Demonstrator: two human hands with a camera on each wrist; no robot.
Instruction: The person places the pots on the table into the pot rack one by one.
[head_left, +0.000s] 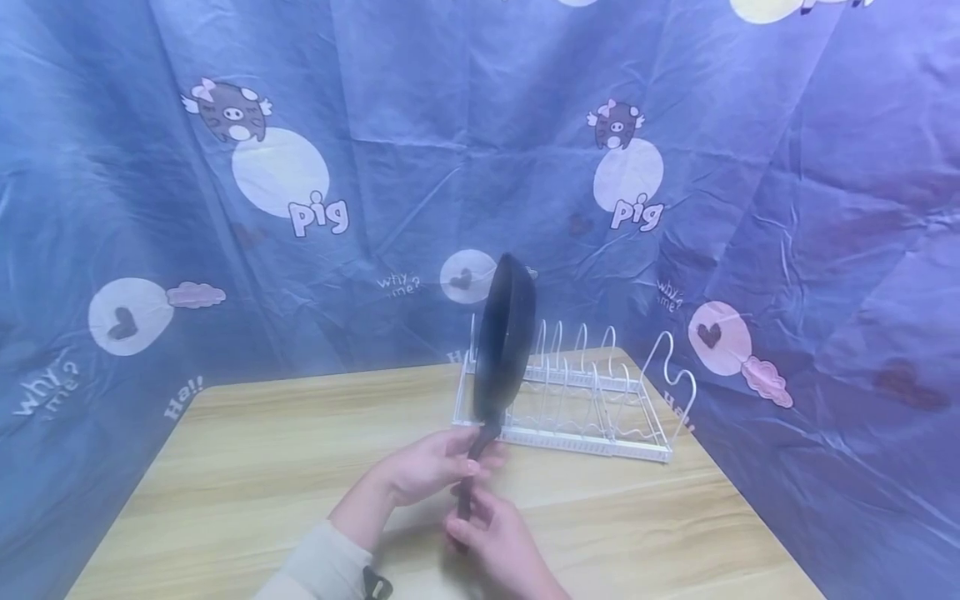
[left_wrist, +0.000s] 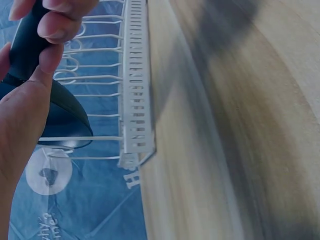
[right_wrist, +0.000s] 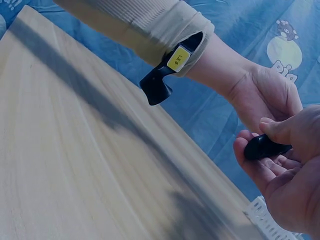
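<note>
A black frying pan [head_left: 506,333] is held up on edge, its handle pointing down toward me. My left hand [head_left: 431,467] grips the handle just below the pan body. Lower down, my right hand [head_left: 498,533] pinches the handle's end between thumb and fingers. The right wrist view shows the rounded handle tip [right_wrist: 261,147] between those fingers. Behind the pan stands a white wire rack [head_left: 585,446] with upright loops, partly hidden by it. In the left wrist view the pan's curved side [left_wrist: 70,115] overlaps the rack's wires; I cannot tell whether they touch.
The rack sits toward the back right of a light wooden table [head_left: 262,467]. A blue cloth [head_left: 405,100] printed with pigs and words hangs behind and along the sides. A black wrist strap [right_wrist: 159,85] with a yellow label is on the left sleeve.
</note>
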